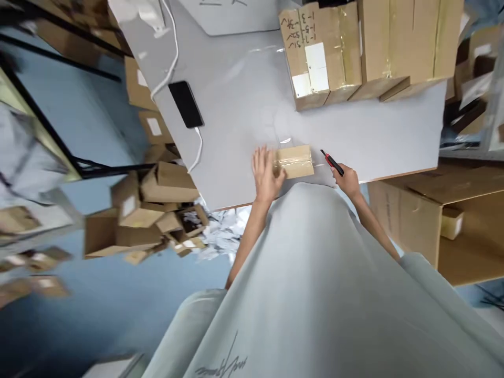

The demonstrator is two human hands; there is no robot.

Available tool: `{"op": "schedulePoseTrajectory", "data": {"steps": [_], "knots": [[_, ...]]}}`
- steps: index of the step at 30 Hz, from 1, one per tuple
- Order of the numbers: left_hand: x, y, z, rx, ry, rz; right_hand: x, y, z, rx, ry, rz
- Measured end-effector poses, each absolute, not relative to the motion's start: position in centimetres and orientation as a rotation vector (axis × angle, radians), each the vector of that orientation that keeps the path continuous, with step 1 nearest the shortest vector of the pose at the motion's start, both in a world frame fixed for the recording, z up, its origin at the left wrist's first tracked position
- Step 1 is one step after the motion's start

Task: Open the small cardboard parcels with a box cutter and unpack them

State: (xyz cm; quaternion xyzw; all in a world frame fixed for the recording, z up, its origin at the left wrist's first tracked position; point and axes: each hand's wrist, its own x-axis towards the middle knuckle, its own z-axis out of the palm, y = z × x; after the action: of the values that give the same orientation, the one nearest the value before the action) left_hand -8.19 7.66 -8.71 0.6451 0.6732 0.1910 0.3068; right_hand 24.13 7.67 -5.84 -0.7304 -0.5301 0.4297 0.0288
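A small taped cardboard box (296, 161) lies near the front edge of the white table (244, 94). My left hand (265, 170) rests at the box's left end, its fingers spread and slightly blurred, with the thumb against the near side. To the right of the box, my right hand (347, 181) is wrapped round a red and black box cutter (333, 161). The cutter's tip points up and left, a short way from the box's right end and not touching it.
Several large taped boxes (346, 52) stand along the table's back right. A phone (186, 104) with a white cable lies at left. A large open carton (437, 226) stands below the right edge. Opened boxes (137, 205) and paper scraps (224, 228) cover the floor at left.
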Motion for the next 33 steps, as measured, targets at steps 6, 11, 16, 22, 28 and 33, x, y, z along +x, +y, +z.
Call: {"op": "schedulePoseTrajectory", "data": {"steps": [6, 11, 16, 22, 28, 33], "knots": [[-4.2, 11.7, -6.7, 1.939, 1.554, 0.076, 23.5, 7.2, -8.2, -2.113, -1.381, 1.417], [-3.3, 12.9, -6.2, 2.024, 1.531, -0.142, 24.0, 7.0, -9.0, -2.070, -1.340, 1.479], [-2.9, 13.4, -7.8, 1.967, 1.623, -0.075, 24.3, 6.5, -8.7, -2.084, -1.341, 1.515], [-3.3, 12.5, -7.8, 1.928, 1.648, 0.091, 24.8, 5.8, -8.6, -2.038, -1.133, 1.620], [-5.0, 10.6, -4.7, 1.870, 1.785, 0.336, 24.4, 6.2, -6.2, -1.807, -1.001, 1.582], [-4.8, 9.3, -5.4, 1.670, 1.724, 0.630, 23.4, 7.5, -2.1, -1.774, -1.082, 1.437]]}}
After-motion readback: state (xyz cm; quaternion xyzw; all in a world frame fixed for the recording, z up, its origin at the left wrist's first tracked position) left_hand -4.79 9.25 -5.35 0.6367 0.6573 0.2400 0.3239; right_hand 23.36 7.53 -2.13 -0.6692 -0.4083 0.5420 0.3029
